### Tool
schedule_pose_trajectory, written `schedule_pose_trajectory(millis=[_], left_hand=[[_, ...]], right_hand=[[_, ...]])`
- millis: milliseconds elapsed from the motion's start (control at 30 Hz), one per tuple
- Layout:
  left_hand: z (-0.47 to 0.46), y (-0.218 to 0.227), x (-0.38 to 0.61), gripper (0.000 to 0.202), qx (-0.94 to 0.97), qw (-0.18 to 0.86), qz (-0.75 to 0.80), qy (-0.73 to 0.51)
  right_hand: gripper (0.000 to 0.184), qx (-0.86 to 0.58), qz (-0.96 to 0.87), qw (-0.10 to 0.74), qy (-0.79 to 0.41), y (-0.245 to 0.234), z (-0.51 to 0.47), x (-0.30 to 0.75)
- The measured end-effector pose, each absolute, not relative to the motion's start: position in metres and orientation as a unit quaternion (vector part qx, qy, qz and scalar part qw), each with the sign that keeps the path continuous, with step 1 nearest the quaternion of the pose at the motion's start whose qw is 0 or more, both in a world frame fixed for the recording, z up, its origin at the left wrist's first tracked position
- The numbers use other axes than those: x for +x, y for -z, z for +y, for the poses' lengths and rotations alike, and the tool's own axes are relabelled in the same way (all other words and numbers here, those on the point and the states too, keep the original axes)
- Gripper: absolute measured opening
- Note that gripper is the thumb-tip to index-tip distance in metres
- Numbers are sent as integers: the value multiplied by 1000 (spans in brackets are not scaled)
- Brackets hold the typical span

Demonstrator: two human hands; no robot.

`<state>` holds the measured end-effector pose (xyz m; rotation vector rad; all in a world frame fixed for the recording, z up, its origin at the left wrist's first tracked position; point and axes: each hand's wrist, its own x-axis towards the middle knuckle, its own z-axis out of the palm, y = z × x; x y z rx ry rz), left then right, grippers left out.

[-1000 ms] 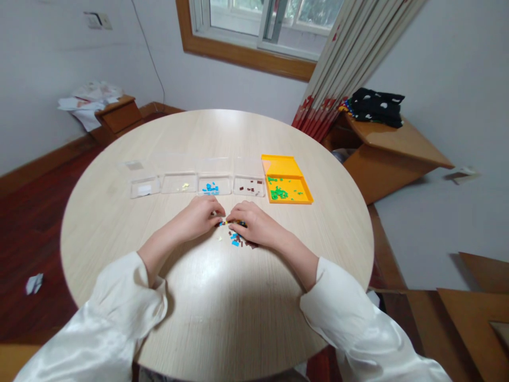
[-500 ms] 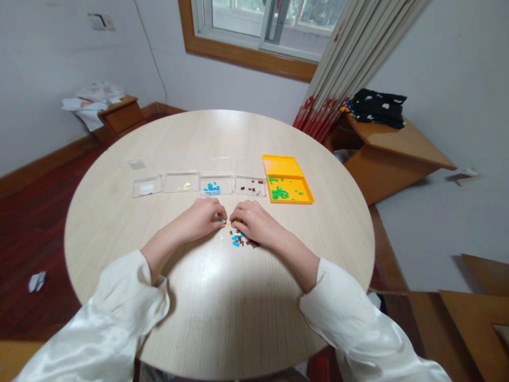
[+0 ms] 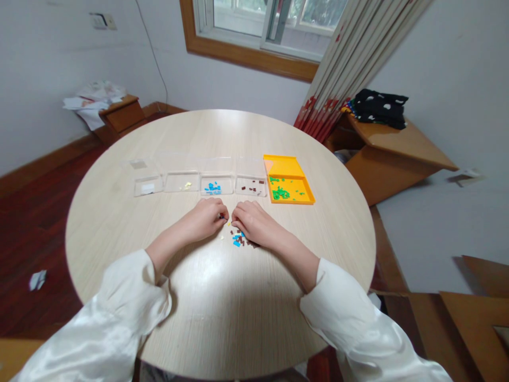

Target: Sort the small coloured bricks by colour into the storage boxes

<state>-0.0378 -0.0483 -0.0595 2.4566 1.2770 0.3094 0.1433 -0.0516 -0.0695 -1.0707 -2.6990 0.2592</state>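
Two bare hands, left hand (image 3: 207, 218) and right hand (image 3: 254, 220), at loose small blue and brown plastic bricks (image 3: 240, 240).
Fingers of both are curled inward; what they grasp, I cannot tell. The bricks lie beside the right hand, about midway between front and back edges of the round, pale, wood-grained table (image 3: 222, 297).

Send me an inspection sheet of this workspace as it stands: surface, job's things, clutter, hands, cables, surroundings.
Surface: pale round table.
Job's things: loose pieces, brown, blue and pale yellow, beside the right hand; beyond, four clear boxes in a row with an open yellow box holding green pieces.
Clutter: white scrap on the floor.
Hands: left hand and right hand near each other, fingers curled; anything held is too small to tell.
Cables: thin cord along the wall; on the table, nothing seen.
Surroundings: window, curtain, black cloth.
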Motion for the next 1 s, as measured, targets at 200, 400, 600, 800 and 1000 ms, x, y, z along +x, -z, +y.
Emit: schedule_pose_trajectory(millis=[200,400,600,800,1000], left_hand=[[-48,60,-38,17,866,174,457,-109],[-47,61,-38,16,863,182,457,-115],[-48,60,-38,17,862,177,460,-118],[-49,59,-37,19,853,176,468,-145],[-46,60,-39,18,838,168,488,-179]], right_hand=[[5,-356,-910,187,-103,71,-49,147],[8,-405,-843,327,-134,77,-32,158],[10,-497,-770,393,-75,86,-11,177],[15,-575,-739,351,-7,86,2,188],[24,-578,-755,308,-23,86,-1,185]])
